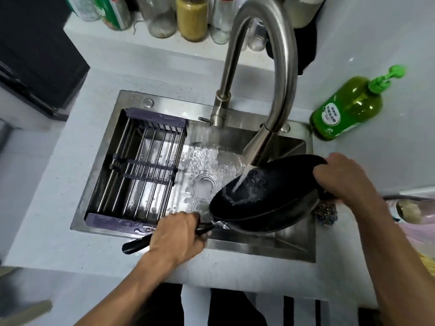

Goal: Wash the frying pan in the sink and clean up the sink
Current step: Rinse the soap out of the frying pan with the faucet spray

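Note:
A black frying pan (277,196) is tilted over the right half of the steel sink (259,245), its inside facing up and left. Water runs from the curved steel faucet (270,90) into the pan and pools foaming around the drain (204,185). My left hand (179,238) grips the pan's black handle (135,245) at the sink's front rim. My right hand (343,177) holds the pan's far right rim, fingers curled over the edge.
A dark drying rack (141,170) fills the sink's left half. A green soap pump bottle (348,107) stands at the back right. A steel scourer (326,214) lies on the right rim. Bottles and jars (191,17) line the back ledge.

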The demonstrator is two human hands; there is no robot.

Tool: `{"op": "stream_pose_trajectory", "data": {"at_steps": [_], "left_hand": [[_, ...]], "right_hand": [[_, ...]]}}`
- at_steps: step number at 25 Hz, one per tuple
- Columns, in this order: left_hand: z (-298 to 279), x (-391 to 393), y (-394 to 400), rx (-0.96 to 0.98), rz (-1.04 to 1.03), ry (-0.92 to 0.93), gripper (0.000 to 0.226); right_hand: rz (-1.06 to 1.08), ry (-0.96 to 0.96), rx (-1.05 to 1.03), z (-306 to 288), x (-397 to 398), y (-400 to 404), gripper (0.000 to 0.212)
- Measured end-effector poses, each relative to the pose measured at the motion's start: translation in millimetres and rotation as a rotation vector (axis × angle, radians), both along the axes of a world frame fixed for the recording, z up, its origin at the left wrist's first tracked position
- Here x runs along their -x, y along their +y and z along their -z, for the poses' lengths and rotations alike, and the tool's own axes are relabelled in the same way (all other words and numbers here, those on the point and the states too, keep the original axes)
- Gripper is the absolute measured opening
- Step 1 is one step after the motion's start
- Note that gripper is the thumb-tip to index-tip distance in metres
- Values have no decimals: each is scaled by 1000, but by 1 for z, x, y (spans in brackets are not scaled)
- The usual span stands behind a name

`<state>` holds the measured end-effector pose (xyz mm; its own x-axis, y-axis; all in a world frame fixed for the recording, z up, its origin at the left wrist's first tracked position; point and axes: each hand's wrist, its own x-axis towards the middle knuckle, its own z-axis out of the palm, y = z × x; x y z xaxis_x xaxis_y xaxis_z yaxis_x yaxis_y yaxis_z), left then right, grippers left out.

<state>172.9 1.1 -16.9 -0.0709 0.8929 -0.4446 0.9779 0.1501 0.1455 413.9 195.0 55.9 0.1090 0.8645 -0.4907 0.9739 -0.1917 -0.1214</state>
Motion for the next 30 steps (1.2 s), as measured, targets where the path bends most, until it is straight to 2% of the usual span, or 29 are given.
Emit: {"op": "stream_pose_trajectory", "data": {"at_steps": [2,3,4,6,7,8,10,14,18,21,24,27,28,30], "left_hand": [[-3,11,-3,51,-61,-93,56],[-3,17,-2,96,-75,-115,60],[-4,21,-1,128,-83,-130,62],[-5,29,-5,148,-87,-158,64],[-4,31,-9,152,-89,-163,64],[-3,34,-11,150,-97,-166,63],[-1,39,-15,116,-94,-173,60],[3,51,-29,16,-51,-131,52],[3,76,-53,-30,-136,34,51],[-2,93,-71,-54,-204,141,53],[-14,118,-87,-112,-308,135,48],[-26,139,-95,-113,-328,127,50],[-31,144,-98,-110,-347,90,41],[-43,157,-103,-133,-420,40,8]], "right_hand": [[-61,-128,-62,-13,12,2,40],[-120,-92,-132,-16,19,0,43],[-222,17,-181,-20,25,-3,49],[-305,423,-124,-33,49,-14,63],[-293,571,-94,-38,63,-19,60],[-280,618,-124,-37,74,-20,51],[-252,559,-228,-34,93,-17,35],[-223,463,-311,-26,103,-17,27],[-76,629,-172,-6,115,-20,24],[-59,701,-20,-2,124,-15,24],[-67,713,-36,2,132,-14,25],[-77,712,-45,8,139,-14,23],[-78,749,-37,7,140,-13,19],[-108,769,5,4,142,-11,13]]}}
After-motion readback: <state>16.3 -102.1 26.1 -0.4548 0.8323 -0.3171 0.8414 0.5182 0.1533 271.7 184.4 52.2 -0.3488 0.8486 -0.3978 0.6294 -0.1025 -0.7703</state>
